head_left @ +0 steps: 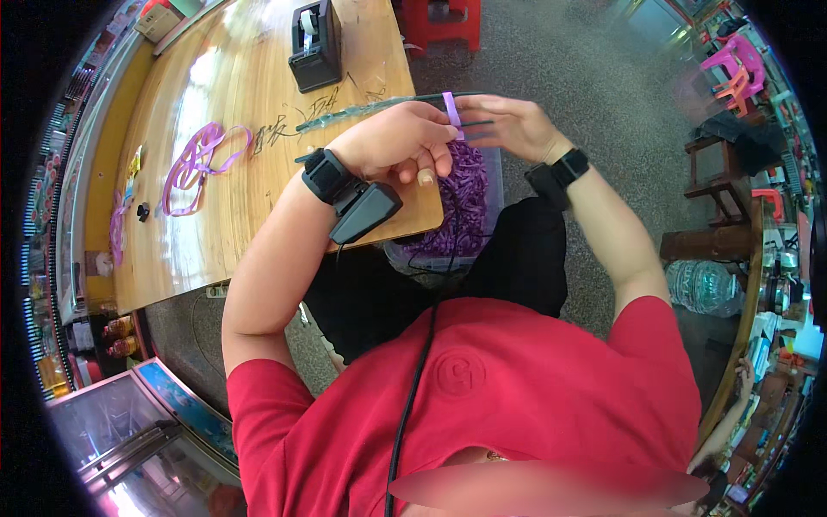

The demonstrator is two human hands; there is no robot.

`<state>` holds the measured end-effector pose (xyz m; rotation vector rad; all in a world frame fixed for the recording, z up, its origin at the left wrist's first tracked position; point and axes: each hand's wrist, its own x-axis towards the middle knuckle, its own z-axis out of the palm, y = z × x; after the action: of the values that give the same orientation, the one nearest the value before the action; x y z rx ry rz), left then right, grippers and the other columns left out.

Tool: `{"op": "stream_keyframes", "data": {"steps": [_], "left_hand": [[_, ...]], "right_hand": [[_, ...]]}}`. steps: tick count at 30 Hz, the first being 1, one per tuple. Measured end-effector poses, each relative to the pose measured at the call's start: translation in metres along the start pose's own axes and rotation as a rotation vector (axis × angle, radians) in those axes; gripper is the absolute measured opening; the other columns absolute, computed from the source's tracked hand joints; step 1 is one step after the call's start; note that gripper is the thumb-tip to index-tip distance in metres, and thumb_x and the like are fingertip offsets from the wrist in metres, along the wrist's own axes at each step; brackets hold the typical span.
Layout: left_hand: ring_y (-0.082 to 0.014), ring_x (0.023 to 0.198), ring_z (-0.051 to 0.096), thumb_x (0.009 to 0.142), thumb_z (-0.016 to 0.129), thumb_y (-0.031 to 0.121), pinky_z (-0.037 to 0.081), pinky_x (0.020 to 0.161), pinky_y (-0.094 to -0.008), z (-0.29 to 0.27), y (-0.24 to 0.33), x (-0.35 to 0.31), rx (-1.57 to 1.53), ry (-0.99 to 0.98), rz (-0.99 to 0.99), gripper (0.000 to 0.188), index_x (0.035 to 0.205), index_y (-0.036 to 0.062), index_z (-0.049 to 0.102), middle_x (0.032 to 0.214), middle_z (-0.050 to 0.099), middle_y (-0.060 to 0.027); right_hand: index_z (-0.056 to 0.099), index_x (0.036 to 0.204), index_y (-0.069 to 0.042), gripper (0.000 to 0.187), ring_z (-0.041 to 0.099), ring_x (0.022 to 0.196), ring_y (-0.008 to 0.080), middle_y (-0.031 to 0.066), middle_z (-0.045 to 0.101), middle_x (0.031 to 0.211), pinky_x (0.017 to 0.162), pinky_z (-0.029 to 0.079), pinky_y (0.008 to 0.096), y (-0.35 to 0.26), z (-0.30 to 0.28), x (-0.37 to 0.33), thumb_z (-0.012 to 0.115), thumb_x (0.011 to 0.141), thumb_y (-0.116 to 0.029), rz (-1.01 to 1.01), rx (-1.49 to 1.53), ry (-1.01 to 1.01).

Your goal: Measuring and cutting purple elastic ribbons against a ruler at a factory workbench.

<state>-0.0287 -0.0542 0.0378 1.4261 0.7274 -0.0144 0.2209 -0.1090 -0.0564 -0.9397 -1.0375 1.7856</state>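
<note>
My left hand (401,142) is over the table's right corner, thumb and forefinger closed on a narrow purple ribbon strip (451,110). The strip stands crosswise between my two hands, against thin dark green strands. My right hand (517,127) is just right of it, fingers stretched out towards the strip and partly smeared by motion. Whether those fingertips touch the strip is unclear. A bundle of glossy green strands (349,113) reaches from behind my left hand out over the table. Below my hands, a clear plastic tub (494,185) holds a heap of purple pieces (465,202).
On the wooden table (258,185) lie a tangled purple ribbon (191,172) and a small black object (143,211). A black tape dispenser (314,47) stands at its far edge. Beyond is a red stool (444,24). A large clear bottle (705,289) lies at right.
</note>
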Motion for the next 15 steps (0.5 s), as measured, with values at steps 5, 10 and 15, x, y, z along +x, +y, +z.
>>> {"op": "stream_keyframes", "data": {"steps": [5,10,15], "left_hand": [[-0.0070,0.049,0.056,0.099,0.054,0.020,0.036,0.039,-0.0197,0.001,0.001,-0.001,-0.014,-0.003,0.006,0.032,0.122,-0.0031,0.054,0.073,0.066,-0.0071],[-0.0093,0.051,0.059,0.099,0.052,0.017,0.038,0.038,-0.0205,0.001,0.002,0.000,-0.024,0.002,-0.003,0.025,0.114,-0.0015,0.056,0.075,0.067,-0.0071],[-0.0084,0.050,0.058,0.099,0.053,0.019,0.037,0.038,-0.0202,0.002,0.003,-0.002,-0.009,0.000,-0.010,0.026,0.115,-0.0008,0.056,0.074,0.067,-0.0067]], "right_hand": [[0.050,0.139,-0.005,0.058,0.055,0.120,0.0276,0.0136,0.056,0.132,0.107,0.041,0.0476,0.019,0.023,0.018,0.047,0.100,-0.047,0.078,0.423,-0.058],[0.057,0.128,-0.005,0.044,0.056,0.117,0.0265,0.0122,0.060,0.124,0.106,0.041,0.0471,0.030,0.007,0.025,0.050,0.100,-0.039,-0.041,0.415,-0.066],[0.062,0.118,-0.007,0.033,0.059,0.113,0.0254,0.0089,0.064,0.117,0.102,0.044,0.0452,0.036,0.007,0.023,0.055,0.098,-0.031,-0.034,0.428,-0.043]]}}
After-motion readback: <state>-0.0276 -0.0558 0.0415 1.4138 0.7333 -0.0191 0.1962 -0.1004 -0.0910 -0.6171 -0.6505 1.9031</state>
